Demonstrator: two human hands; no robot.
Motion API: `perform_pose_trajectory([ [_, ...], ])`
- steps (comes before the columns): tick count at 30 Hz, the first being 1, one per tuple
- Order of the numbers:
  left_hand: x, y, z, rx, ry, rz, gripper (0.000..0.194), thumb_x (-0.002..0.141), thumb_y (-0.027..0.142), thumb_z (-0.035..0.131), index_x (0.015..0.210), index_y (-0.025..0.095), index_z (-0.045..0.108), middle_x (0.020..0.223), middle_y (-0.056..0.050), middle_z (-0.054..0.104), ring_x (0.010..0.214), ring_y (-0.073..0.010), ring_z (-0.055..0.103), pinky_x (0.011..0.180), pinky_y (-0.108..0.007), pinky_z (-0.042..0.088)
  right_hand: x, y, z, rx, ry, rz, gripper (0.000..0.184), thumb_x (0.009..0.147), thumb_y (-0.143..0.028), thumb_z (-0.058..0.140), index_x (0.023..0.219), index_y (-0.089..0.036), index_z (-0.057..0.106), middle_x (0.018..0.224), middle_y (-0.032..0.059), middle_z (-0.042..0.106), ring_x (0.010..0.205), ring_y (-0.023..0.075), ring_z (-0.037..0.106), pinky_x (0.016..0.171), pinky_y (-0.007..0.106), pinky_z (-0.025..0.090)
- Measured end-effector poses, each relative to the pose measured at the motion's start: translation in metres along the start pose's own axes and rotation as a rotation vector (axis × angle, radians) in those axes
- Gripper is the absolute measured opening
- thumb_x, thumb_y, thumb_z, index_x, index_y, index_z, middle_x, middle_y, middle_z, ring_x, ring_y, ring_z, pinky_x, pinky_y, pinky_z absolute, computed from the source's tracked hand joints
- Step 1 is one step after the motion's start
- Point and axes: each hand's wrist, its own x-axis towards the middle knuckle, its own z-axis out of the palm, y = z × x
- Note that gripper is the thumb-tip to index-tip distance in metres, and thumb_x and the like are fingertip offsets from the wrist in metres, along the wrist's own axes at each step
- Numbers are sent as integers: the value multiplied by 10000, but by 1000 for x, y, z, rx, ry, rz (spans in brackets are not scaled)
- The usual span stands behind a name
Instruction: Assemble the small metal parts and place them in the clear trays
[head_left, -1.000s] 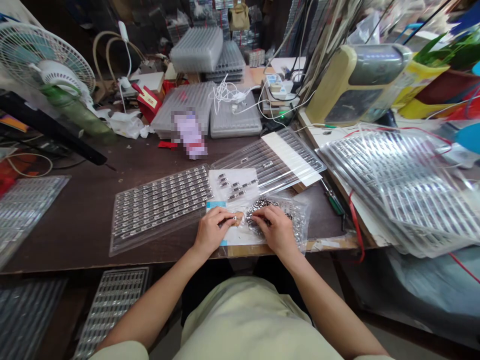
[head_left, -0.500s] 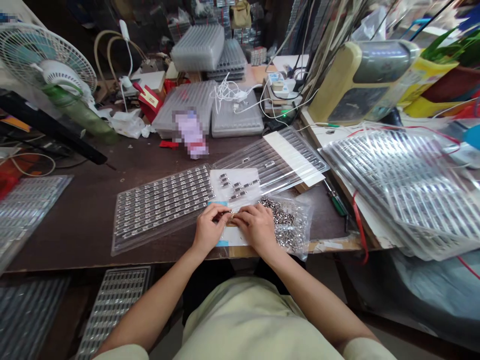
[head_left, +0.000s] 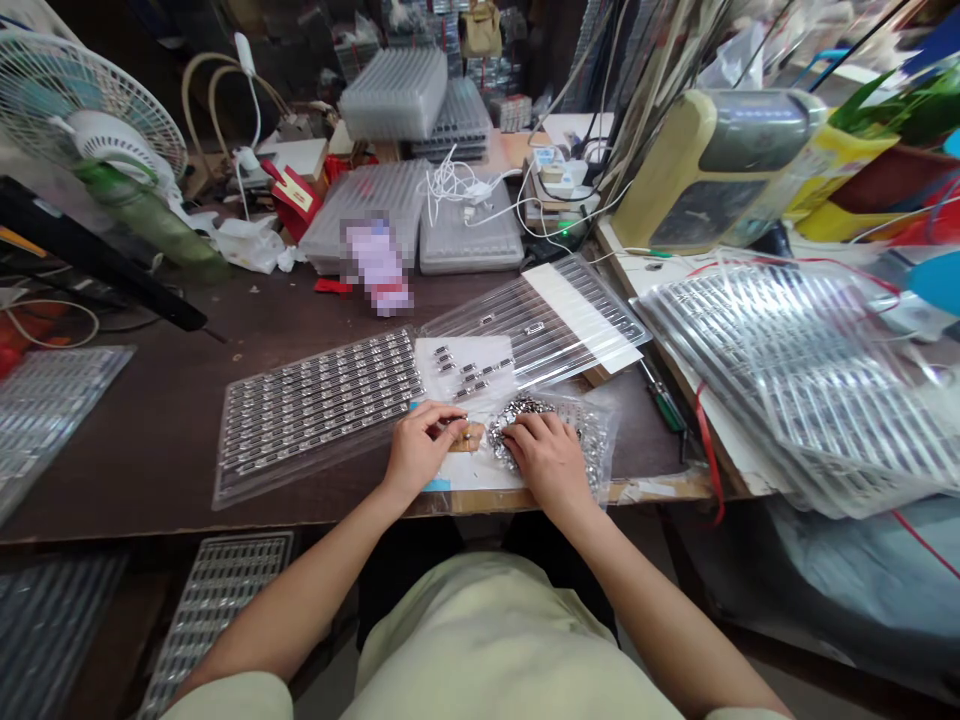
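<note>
L hand (head_left: pixel 421 452) at near edge of tabletop (head_left: pixel 169 430), thumb & index drawn narrow at L/far side of small tan piece (head_left: pixel 466 440); whether they grip a part, cannot tell, too small. Tan piece lies on white paper (head_left: pixel 484 475), betw. the two hands. R hand (head_left: pixel 551 455) just R of it, fingers bent & bunched, tips down at heap of small metal parts (head_left: pixel 496 432); whether any is pinched, cannot tell, tips partly hidden. Heap sits at L end of clear plastic bag (head_left: pixel 602 430), which extends under/beside R hand, more shiny bits within. Far of hands, on paper: loose group of dark-faced metal connectors (head_left: pixel 469 376), approx. in short rows. To L: clear tray w/ many rows of similar pcs (head_left: pixel 322 405), set at a slant. Far/R of paper: ridged clear tray (head_left: pixel 510 302), 2 connectors on it, white strip (head_left: pixel 581 315) laid across its R part. Green-handled tool (head_left: pixel 667 408) R of bag, near tabletop's R side. Farther R, overlapping clear trays (head_left: pixel 795 380). Far side, ctr: phone (pixelated) (head_left: pixel 379 265) against clear tray stack (head_left: pixel 337 220); white cable (head_left: pixel 454 190) coiled atop adj. stack (head_left: pixel 472 250).
</note>
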Motion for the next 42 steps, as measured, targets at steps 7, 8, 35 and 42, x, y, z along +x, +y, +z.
perform_pose_trajectory([
  [7,-5,8,13,117,-73,127,114,806,262,671,902,255,733,871,-35,689,844,-182,625,776,-323,504,1,0,7,152,153,44,146,917,-255,524,906,-224,666,962,43,657,905,184,522,775,319,369],
  [8,-6,7,14,127,-77,137,114,805,259,673,902,256,733,874,-34,691,846,-183,625,785,-328,503,1,1,7,178,165,52,149,919,-254,518,910,-220,663,958,45,657,903,184,526,784,320,377],
  [35,14,-16,-41,651,206,12,96,809,302,639,832,264,725,1000,-31,642,976,-243,543,869,-400,332,20,-32,19,282,74,37,132,857,-355,634,807,-254,703,821,-1,700,777,146,530,742,305,305],
  [42,33,-12,-41,641,177,83,131,849,294,588,875,262,712,987,-25,660,944,-225,562,900,-407,308,18,-32,25,280,89,2,132,881,-339,603,881,-293,727,869,3,685,801,146,501,748,317,292],
])
